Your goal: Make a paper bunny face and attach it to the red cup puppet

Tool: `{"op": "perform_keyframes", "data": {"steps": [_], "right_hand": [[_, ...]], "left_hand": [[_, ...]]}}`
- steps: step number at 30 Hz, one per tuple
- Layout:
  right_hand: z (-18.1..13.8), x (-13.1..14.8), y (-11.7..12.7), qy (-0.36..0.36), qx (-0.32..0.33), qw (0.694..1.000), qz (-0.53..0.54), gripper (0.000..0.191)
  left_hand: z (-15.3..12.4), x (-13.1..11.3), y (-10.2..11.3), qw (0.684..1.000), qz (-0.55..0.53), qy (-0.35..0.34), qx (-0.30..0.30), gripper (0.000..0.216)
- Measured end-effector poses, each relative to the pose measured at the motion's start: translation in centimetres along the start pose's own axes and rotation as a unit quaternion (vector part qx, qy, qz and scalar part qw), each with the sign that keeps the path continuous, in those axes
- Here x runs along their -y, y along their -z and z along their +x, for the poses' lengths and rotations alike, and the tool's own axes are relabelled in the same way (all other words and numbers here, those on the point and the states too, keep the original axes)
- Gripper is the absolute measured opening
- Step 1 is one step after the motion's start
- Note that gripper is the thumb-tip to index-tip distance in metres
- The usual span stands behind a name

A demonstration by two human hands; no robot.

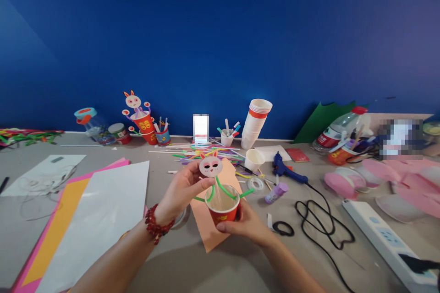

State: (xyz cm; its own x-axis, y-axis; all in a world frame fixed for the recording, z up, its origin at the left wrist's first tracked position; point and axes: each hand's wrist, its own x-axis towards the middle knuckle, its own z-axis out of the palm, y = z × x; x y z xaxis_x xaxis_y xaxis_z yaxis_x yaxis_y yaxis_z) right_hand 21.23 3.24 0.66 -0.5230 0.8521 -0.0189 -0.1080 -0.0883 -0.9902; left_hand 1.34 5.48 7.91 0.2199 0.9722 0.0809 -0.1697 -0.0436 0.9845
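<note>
My right hand [244,225] grips a red paper cup [223,208] from below and the side, above an orange paper sheet [209,229]. Green straws [227,191] stick out of the cup to both sides. My left hand [184,188], with a red bead bracelet on its wrist, pinches a round pink paper cat face [211,166] on a straw that stands in the cup.
White, yellow and pink paper sheets [99,215] lie at left. Behind the cup are loose straws [202,151], a tape roll [255,184], a blue glue gun [285,170] with black cord, a stack of paper cups [256,123], and a finished rabbit cup [142,121]. A white power strip [381,238] lies right.
</note>
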Motion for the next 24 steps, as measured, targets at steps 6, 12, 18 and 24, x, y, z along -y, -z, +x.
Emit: {"op": "perform_keyframes", "data": {"steps": [6,12,18,24], "right_hand": [[-0.1,-0.4,-0.5,-0.002,0.022,0.999,0.033,0.069],[-0.2,-0.3,-0.8,-0.01,0.023,0.998,0.051,0.069],[-0.3,-0.5,-0.6,0.014,0.021,0.998,0.051,0.067],[-0.2,-0.6,-0.1,0.006,-0.004,0.999,0.053,0.068]], "left_hand": [[0.3,0.1,-0.2,1.0,0.012,0.014,-0.003,0.025],[0.3,0.0,-0.4,1.0,0.012,0.027,-0.008,0.025],[0.5,-0.5,-0.2,0.999,0.014,0.031,0.023,0.029],[0.4,0.1,1.9,0.997,-0.015,-0.014,0.075,0.044]]}}
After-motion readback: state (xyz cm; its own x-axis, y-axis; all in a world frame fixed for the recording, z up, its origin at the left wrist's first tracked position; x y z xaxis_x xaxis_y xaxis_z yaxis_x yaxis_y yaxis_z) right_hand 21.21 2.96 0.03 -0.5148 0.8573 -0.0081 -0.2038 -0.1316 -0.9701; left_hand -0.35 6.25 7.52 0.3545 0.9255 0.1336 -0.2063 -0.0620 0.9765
